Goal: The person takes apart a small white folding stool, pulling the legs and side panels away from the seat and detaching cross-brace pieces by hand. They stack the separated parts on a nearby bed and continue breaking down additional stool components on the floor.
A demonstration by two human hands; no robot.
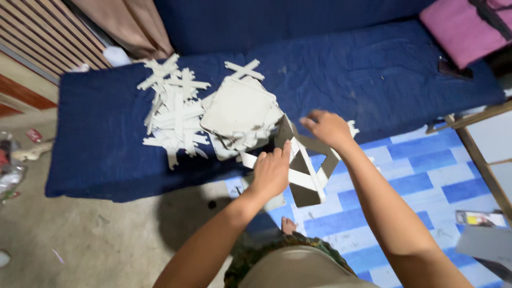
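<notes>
Both hands (270, 173) (326, 128) close their fingers on a grey cardboard frame (304, 170) beside grey squares (239, 112).

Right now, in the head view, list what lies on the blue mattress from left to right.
Pile of cross-shaped cardboard pieces → stack of square cardboard sheets → folded cardboard frame held by left hand and right hand → pink cushion.

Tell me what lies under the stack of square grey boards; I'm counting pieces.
Under the stack of square boards, cross-shaped strips poke out on the blue mattress; any beneath its middle are covered.
</notes>
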